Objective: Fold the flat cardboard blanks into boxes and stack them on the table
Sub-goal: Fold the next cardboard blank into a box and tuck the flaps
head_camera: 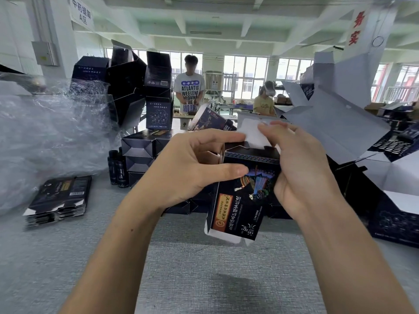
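Both hands hold a dark printed box (pixel 244 196) in the air, the grey table (pixel 204 268) below it; the left hand (pixel 192 168) grips the box's left side, thumb on its front; the right hand (pixel 299 168) grasps its right side, fingertips pinching the white top flap (pixel 254 134); flat blanks (pixel 59 200) lie stacked far left of the box; folded boxes (pixel 138 155) stand behind it to the left.
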